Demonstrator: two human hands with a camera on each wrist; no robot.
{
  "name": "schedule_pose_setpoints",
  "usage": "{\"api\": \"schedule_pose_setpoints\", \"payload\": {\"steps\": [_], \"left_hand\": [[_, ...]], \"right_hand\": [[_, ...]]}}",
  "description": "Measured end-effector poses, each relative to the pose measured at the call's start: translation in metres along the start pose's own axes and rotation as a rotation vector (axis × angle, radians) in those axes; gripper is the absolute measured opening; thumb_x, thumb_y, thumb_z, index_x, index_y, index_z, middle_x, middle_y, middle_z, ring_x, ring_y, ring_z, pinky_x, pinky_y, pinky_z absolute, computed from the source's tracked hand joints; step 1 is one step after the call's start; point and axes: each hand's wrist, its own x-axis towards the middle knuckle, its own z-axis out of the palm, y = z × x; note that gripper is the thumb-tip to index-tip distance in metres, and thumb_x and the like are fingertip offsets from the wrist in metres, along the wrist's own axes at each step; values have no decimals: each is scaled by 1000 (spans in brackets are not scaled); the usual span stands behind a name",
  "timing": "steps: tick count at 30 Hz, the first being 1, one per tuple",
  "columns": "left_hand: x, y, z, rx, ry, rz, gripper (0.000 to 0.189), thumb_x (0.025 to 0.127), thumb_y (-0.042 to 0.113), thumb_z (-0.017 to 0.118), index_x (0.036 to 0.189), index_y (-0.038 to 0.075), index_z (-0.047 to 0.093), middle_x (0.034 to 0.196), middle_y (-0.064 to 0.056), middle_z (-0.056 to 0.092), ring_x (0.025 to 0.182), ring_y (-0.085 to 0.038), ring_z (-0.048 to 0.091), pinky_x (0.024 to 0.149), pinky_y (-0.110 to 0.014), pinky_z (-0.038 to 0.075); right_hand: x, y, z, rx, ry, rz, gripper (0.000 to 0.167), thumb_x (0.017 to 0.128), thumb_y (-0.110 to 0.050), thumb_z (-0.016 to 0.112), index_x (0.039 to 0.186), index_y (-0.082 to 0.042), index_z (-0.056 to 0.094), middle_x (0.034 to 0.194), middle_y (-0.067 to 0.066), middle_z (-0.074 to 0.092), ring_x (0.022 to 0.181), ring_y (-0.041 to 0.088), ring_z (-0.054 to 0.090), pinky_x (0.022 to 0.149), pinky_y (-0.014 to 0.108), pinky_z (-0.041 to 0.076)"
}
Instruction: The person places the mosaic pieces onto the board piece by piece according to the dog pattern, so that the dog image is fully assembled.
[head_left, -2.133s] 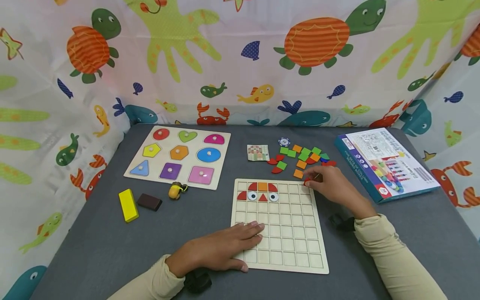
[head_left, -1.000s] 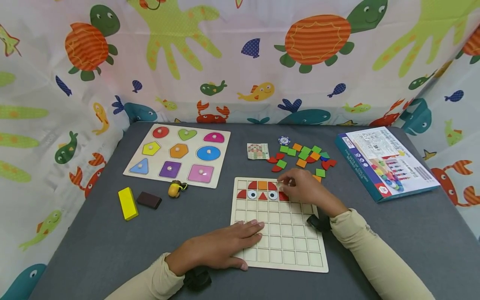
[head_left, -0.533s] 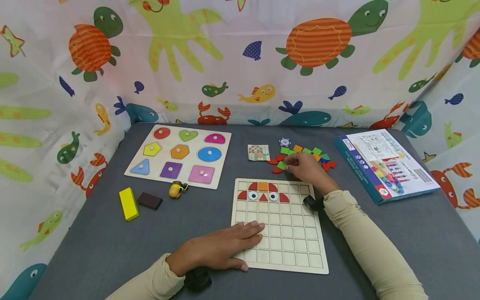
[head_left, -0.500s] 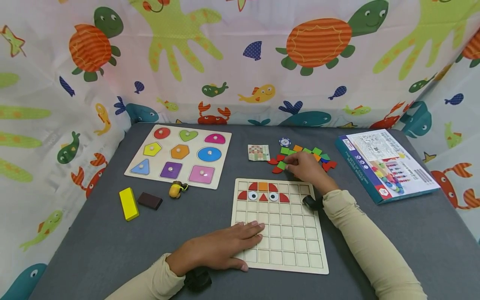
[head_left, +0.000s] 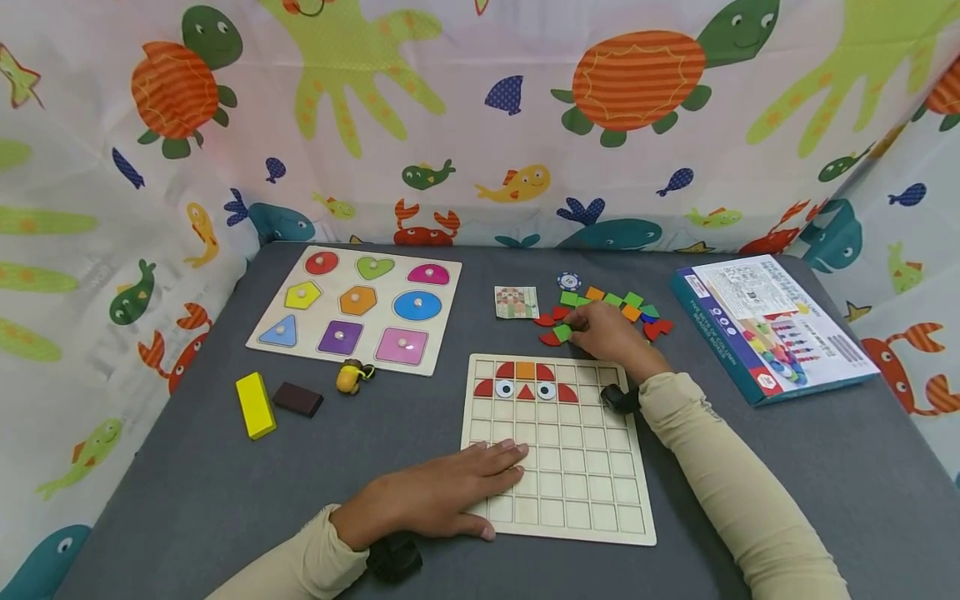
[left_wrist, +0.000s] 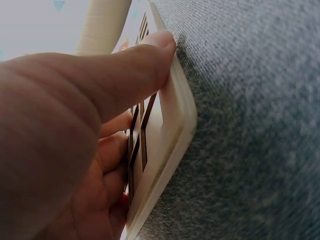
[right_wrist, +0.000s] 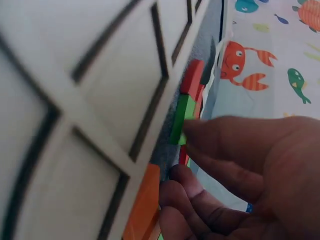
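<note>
My left hand (head_left: pixel 450 487) lies flat on the lower left of a wooden grid board (head_left: pixel 551 517). In the left wrist view its thumb (left_wrist: pixel 145 60) rests along the board's edge. Red and orange tiles with two eye tiles (head_left: pixel 547 390) fill squares near the board's top left. My right hand (head_left: pixel 611 333) is among loose tiles just beyond the board, fingers bent. Its fingertips are right at a green tile (head_left: pixel 562 333), which lies against a red tile (head_left: pixel 550 339); I cannot tell whether they pinch it. An orange tile (right_wrist: pixel 142 200) appears beneath the hand in the right wrist view.
A shape puzzle board (head_left: pixel 360 304) lies at the back left. Before it are a yellow block (head_left: pixel 256 406), a dark brown block (head_left: pixel 297 399) and a small yellow toy (head_left: pixel 352 377). A picture card (head_left: pixel 516 302) and poker chip (head_left: pixel 568 282) lie behind the grid board; a box (head_left: pixel 772 329) stands right.
My right hand came from the right with a red tile, set it beside the right eye, then moved back to the loose tiles. The green tile has turned slightly. My left hand stays put.
</note>
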Motion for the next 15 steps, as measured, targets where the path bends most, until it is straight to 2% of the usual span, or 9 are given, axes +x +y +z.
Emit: {"api": "schedule_pose_setpoints", "payload": {"steps": [5,10,15], "left_hand": [[-1,0,0,-1,1,3,74,95,41,59,153,8,28,162,-5,10,147,-18,7,116,-36,14],[0,1,-1,-8,3,3,74,95,41,59,154,8,28,162,-4,10,147,-17,7,116,-36,14],[0,0,-2,-6,2,-1,73,95,41,59,153,8,28,162,-4,10,147,-18,7,116,-37,15]], "right_hand": [[2,-5,0,-22,-17,-11,32,92,-8,67,123,3,65,119,20,62,107,33,58,90,48,49],[1,-5,0,-48,-45,-22,25,92,-5,67,116,2,69,110,17,66,99,30,61,86,46,51],[-1,-1,-3,-26,-34,-26,19,91,-7,69,108,0,70,103,13,67,94,28,60,83,43,51]]}}
